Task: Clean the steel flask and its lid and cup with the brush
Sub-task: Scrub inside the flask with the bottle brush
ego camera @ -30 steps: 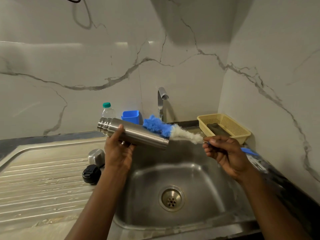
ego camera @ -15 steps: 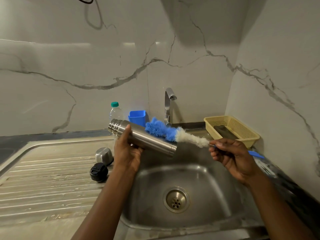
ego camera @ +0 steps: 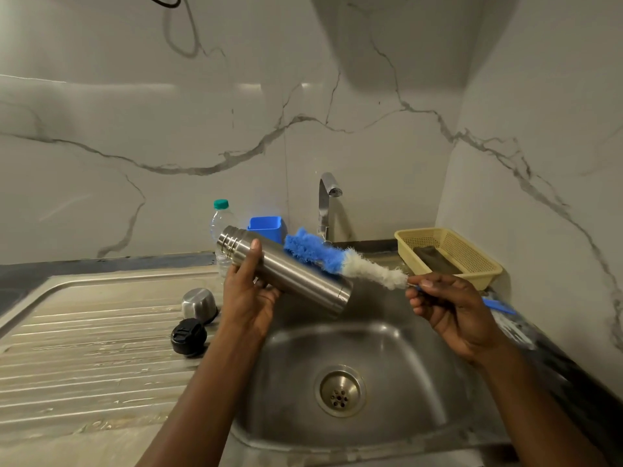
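Our left hand [ego camera: 246,298] grips the steel flask [ego camera: 296,274] sideways over the sink [ego camera: 404,348], probably to catch drips. Our right hand [ego camera: 451,311] clasps the bottle brush [ego camera: 337,261] against its side.

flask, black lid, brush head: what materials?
The flask looks like brushed steel: dull metallic sheen. The black lid: likely matte plastic, ribbed top. The brush head: fuzzy blue and white fibres, probably synthetic.

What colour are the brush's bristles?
The brush has blue bristles toward the tip, white ones behind; head view.
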`<state>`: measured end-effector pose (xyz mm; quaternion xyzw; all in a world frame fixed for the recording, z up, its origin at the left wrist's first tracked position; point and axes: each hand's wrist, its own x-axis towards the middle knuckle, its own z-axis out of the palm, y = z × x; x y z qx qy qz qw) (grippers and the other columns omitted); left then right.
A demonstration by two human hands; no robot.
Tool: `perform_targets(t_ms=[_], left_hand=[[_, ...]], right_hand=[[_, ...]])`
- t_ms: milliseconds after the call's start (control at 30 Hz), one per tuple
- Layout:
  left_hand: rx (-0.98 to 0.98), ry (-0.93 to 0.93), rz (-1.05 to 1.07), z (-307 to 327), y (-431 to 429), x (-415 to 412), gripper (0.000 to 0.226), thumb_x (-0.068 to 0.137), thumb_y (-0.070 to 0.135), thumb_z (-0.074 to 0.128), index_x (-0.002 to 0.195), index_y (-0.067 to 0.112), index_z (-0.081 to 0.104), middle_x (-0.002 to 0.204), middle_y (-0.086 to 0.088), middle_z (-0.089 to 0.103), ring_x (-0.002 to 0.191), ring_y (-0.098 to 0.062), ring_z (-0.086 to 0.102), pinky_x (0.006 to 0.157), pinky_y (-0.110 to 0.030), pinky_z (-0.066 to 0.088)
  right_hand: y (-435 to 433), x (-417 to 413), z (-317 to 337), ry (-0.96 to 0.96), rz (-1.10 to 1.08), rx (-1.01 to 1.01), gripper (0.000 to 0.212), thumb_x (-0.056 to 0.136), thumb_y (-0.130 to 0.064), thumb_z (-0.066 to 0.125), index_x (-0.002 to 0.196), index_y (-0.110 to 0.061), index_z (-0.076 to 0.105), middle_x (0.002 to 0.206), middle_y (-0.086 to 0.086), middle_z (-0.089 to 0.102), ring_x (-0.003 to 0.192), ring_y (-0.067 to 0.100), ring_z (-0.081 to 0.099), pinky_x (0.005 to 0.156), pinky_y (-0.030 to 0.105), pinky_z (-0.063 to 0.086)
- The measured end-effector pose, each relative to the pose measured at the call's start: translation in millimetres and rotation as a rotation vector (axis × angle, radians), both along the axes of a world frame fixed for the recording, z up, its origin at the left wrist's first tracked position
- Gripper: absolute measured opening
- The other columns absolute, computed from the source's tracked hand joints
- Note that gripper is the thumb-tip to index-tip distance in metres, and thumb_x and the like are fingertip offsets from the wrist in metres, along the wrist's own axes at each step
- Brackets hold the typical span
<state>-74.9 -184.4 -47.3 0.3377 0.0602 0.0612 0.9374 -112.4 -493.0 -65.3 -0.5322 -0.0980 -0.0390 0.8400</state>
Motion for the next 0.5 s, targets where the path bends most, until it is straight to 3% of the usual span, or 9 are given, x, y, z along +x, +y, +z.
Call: perform_targets(t_ms=[67, 200, 300, 367, 433, 500], left_hand=[[0.029, 0.006, -0.038, -1, -5, -3, 0.045, 0.097, 0.023, 0.073, 0.137, 0.012, 0.057, 0.134, -0.017, 0.063, 0.122, -0.035, 0.066, 0.091, -0.051, 0.063], [0.065, 0.0, -0.039, -1, -1, -3, 0.042, 0.095, 0.023, 0.073, 0.132, 0.01, 0.06, 0.135, -0.019, 0.063, 0.123, -0.036, 0.066, 0.089, -0.05, 0.064], [0.089, -0.001, -0.035, 0, 3, -1, 0.041, 0.096, 0.024, 0.072, 0.132, 0.01, 0.06, 0.137, -0.02, 0.063, 0.122, -0.036, 0.067, 0.092, -0.053, 0.062], [0.158, -0.024, -0.041, -1, -2, -2, 0.045, 0.094, 0.025, 0.072, 0.136, 0.012, 0.059, 0.135, -0.019, 0.065, 0.122, -0.037, 0.067, 0.095, -0.057, 0.061], [0.22, -0.054, -0.044, -2, -8, -4, 0.059, 0.089, 0.026, 0.075, 0.144, 0.014, 0.055, 0.133, -0.018, 0.067, 0.123, -0.037, 0.068, 0.099, -0.061, 0.058], [0.242, -0.054, -0.021, -2, -9, -4, 0.059, 0.09, 0.024, 0.075, 0.145, 0.015, 0.054, 0.131, -0.016, 0.067, 0.12, -0.034, 0.069, 0.099, -0.06, 0.058]], right_hand=[[11, 2, -2, 0.001, 0.034, -0.009, 0.024, 0.072, -0.019, 0.076, 0.09, -0.004, 0.083, 0.081, 0.017, 0.075, 0.067, 0.018, 0.073, 0.061, 0.024, 0.061], [5, 5, 0, 0.013, 0.023, -0.004, 0.019, 0.076, -0.016, 0.075, 0.089, -0.005, 0.083, 0.08, 0.017, 0.075, 0.067, 0.018, 0.073, 0.061, 0.024, 0.061], [-3, 6, -3, -0.007, 0.029, -0.025, 0.051, 0.056, -0.034, 0.098, 0.093, -0.004, 0.082, 0.082, 0.017, 0.076, 0.069, 0.018, 0.073, 0.063, 0.024, 0.061], [5, 7, -7, -0.003, 0.037, -0.054, 0.061, 0.052, -0.039, 0.1, 0.097, -0.003, 0.081, 0.087, 0.018, 0.076, 0.073, 0.019, 0.074, 0.065, 0.024, 0.061], [15, 10, -7, -0.008, 0.032, -0.073, 0.061, 0.055, -0.039, 0.099, 0.1, -0.003, 0.081, 0.091, 0.02, 0.076, 0.077, 0.02, 0.075, 0.068, 0.025, 0.062], [16, 10, -5, -0.017, -0.008, -0.044, 0.052, 0.06, -0.034, 0.095, 0.099, -0.003, 0.081, 0.09, 0.02, 0.077, 0.076, 0.02, 0.075, 0.067, 0.025, 0.062]])
